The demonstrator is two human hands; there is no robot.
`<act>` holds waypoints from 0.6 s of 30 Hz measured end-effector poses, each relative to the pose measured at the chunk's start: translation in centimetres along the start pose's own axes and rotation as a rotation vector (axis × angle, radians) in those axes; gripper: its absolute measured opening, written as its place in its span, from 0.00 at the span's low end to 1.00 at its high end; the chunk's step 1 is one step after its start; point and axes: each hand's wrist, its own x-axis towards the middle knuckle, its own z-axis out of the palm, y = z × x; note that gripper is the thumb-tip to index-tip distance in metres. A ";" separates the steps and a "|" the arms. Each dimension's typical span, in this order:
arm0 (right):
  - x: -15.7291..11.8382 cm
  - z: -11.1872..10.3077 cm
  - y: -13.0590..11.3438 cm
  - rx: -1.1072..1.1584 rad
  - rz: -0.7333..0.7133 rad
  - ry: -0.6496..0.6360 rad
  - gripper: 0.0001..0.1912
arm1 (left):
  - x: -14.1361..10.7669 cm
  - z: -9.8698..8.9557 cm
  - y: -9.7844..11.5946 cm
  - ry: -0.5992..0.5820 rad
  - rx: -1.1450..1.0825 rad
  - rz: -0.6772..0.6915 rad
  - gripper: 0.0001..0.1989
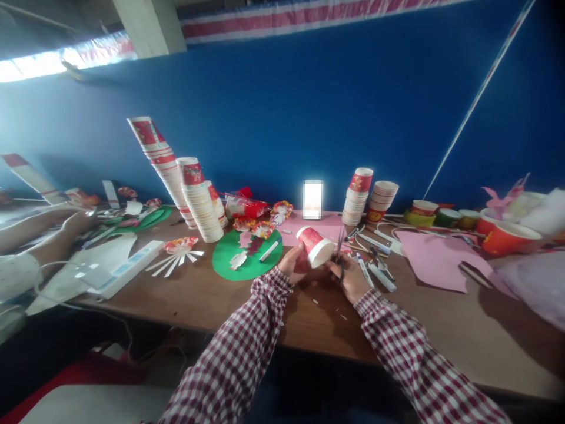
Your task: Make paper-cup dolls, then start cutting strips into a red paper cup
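Observation:
A red and white paper cup (310,240) is tilted on its side above the table, its open mouth turned to the right. My left hand (293,265) is closed around the cup's base end. In my right hand (351,278) is a pair of dark scissors (340,250), with the blades pointing up beside the cup's rim. Whether the blades touch the rim I cannot tell. Just left of my left hand lies a round green sheet (220,259) with paper cutouts and a marker (271,249) on it.
Tall stacks of paper cups (200,203) stand at the back left, shorter stacks (358,194) at the back right. Markers and pens (382,275) and pink paper (435,259) lie to the right. A power strip (128,271) and another person's arms (48,235) are at the left.

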 end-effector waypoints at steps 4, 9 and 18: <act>0.1 -0.1 0.3 0.011 -0.030 0.032 0.20 | -0.2 0.1 -0.1 -0.028 0.024 0.020 0.21; 0.2 -0.2 0.5 0.008 -0.051 0.022 0.18 | -0.5 0.3 -0.1 -0.113 0.028 -0.015 0.22; 0.2 -0.2 0.6 -0.003 -0.079 -0.013 0.13 | -0.5 0.5 -0.5 -0.137 0.097 0.140 0.22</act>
